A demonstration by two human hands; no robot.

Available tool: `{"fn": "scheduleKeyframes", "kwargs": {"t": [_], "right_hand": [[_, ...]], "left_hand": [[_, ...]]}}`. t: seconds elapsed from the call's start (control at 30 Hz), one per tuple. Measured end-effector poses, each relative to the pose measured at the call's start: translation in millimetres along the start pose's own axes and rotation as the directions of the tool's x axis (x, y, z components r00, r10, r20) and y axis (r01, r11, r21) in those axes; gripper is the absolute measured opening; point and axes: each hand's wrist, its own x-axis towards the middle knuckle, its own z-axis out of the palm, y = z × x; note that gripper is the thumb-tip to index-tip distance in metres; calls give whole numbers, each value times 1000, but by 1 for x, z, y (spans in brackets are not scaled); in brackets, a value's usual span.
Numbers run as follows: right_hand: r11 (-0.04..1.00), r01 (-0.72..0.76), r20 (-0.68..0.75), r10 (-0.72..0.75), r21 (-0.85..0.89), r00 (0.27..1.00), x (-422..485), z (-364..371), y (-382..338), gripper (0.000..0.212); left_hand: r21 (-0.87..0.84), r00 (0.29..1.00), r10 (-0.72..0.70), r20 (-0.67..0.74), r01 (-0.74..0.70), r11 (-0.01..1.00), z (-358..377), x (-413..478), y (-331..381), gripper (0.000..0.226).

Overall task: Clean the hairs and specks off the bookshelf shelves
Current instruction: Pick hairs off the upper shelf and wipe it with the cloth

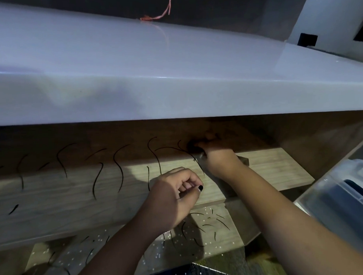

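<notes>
The upper shelf [65, 195] of the bookshelf carries many long dark hairs [119, 170], spread in a row from its left edge to the middle, near the back edge. The right hand [216, 156] reaches to the back edge, in shadow under the white top [133, 77]. Its fingers are curled at a dark clump where some strands end; I cannot tell if they really grip it. The left hand [174, 197] is over the front edge of the same shelf, fingers curled, the thumb pressed on the forefinger; if something is pinched there I cannot tell. The lower shelf [227, 238] has shorter hairs and white specks [158, 255] across it. An orange thread [160, 15] lies at the back edge of the white top, and a clear plastic box [332, 193] stands at the right of the bookshelf
</notes>
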Motion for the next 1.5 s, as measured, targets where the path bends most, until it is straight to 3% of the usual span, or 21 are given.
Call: {"fn": "scheduleKeyframes", "kwargs": {"t": [0.07, 0.13, 0.2, 0.3, 0.4, 0.6, 0.7, 0.87, 1.03, 1.23, 1.4, 1.5], "right_hand": [[999, 14, -48, -12, 34, 999, -5, 3, 0, 39], [998, -38, 24, 37, 41, 999, 3, 4, 5, 39], [995, -88, 115, 92, -39, 989, 15, 0, 14, 40], [975, -196, 87, 205, -102, 975, 30, -10, 35, 39], [924, -381, 6, 382, -20, 924, 37, -15, 68, 38], [802, -581, -42, 591, 136, 806, 50, -15, 96, 43], [816, -550, -32, 564, 177, 825, 53, -18, 74, 50], [944, -327, -69, 330, 49, 941, 61, 8, 1, 43], [965, -263, 13, 262, 27, 965, 62, 13, 11, 39], [886, -462, -20, 462, -40, 887, 37, -12, 83, 38], [821, -551, 1, 558, -151, 830, 23, -5, 150, 44], [799, -559, 2, 573, -220, 819, 15, -5, 147, 47]], "left_hand": [[18, 1000, 10, 13, -10, 1000, 0, -1, 0, 11], [52, 999, 30, 38, -32, 998, 0, -1, 1, 12], [70, 998, 34, 52, -38, 997, -1, -1, 2, 13], [80, 999, 9, 44, -13, 997, -3, 1, 3, 15], [49, 999, -29, 46, 27, 998, -4, 1, 3, 15], [25, 999, -21, 35, 20, 999, -4, 2, 3, 15], [42, 1000, 6, 15, -6, 999, -1, 5, 2, 18], [72, 1000, 5, 0, -6, 997, 0, 6, 2, 24], [-9, 999, -29, 29, 29, 1000, -3, 4, 2, 12], [-110, 996, -59, 63, 66, 992, -4, 2, 0, 11], [-156, 997, -71, 41, 76, 985, -3, 2, 1, 11], [-123, 998, -55, 16, 56, 991, -3, 2, 4, 12]]}}
